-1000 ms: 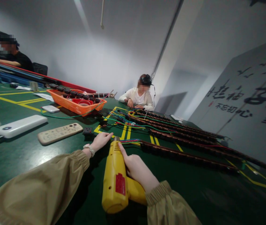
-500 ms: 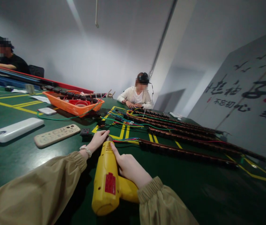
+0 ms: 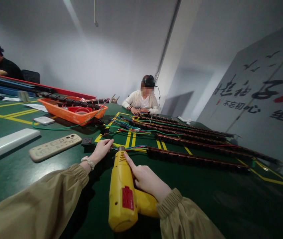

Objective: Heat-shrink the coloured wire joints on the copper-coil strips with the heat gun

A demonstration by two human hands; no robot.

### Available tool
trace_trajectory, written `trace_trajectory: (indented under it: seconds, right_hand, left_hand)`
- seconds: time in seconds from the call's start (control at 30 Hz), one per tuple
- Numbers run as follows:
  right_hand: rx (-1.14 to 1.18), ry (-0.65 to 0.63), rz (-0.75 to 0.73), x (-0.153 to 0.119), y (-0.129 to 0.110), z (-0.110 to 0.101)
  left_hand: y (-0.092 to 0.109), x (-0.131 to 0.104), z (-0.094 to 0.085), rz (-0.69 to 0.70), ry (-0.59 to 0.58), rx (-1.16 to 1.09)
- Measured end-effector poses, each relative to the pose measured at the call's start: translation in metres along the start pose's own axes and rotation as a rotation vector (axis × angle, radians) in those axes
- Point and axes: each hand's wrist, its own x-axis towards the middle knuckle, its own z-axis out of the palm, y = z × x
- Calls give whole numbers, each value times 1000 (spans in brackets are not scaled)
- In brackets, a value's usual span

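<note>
R grip (image 3: 149,181) has the gun (image 3: 121,189) clasped above the counter (image 3: 196,196), nozzle (image 3: 121,148) a bit farther from L grip (image 3: 101,152) than a sec ago, so more gap by the wires (image 3: 138,148). Can't tell at this angle if L grip's pinching them.

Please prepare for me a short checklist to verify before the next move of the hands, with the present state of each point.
1. Right hand holds the yellow heat gun: ok.
2. Nozzle faces away from the wearer's body: ok.
3. Left hand well clear of the nozzle: not ok, I would say; its fingertips are close beside it.
4. Left fingers gripping the coloured wires: cannot tell; the contact is hidden.
5. Heat gun switched on or off: cannot tell; nothing visible shows it.
6. Phone out of the nozzle's direction: ok, it lies off to the left.
</note>
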Motion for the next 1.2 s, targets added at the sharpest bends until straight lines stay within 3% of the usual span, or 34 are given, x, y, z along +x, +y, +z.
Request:
trace_trajectory:
  seconds: [0.37,0.57,0.77,0.97,1.2]
  right_hand:
    - [112,-2,213,-33,51,9]
    - [146,14,289,-50,66,9]
    - [118,41,301,-54,70,13]
    - [178,9,324,-51,67,11]
    - [147,-16,253,-34,52,8]
  left_hand:
    - [2,-1,0,-9,5,-54]
    - [5,-2,0,-14,-1,-93]
    - [5,-2,0,-76,37,-77]
    - [9,-6,-5,-64,94,280]
    - [9,-6,-5,-46,77,290]
